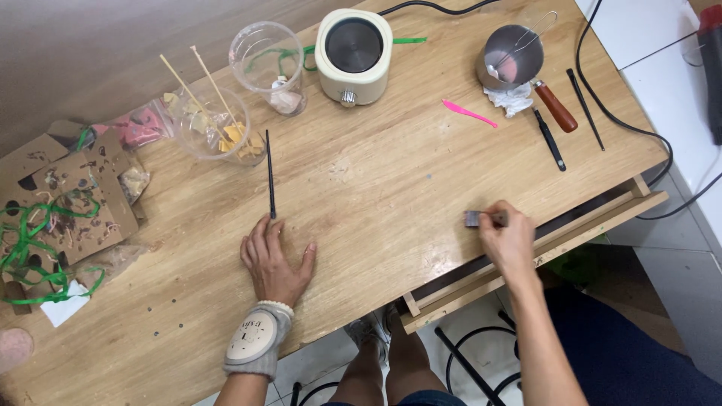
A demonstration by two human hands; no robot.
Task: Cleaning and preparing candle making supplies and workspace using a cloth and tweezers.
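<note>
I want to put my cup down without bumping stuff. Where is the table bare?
The biggest bare patch is mid-table, between the left hand, the right hand, the small cream hotplate and the pink stick. The near edge below the left hand is also bare. It is crowded at the far left: plastic cups, cardboard, green ribbon.

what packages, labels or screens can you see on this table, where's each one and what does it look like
Cardboard box: left edge of table, flattened, brown, cut-out holes, green ribbon across it.
Plastic bags: behind the box, clear, crumpled, pinkish and yellow contents.
Wristband: on left wrist, grey with a round cream label.
No screens.
</note>
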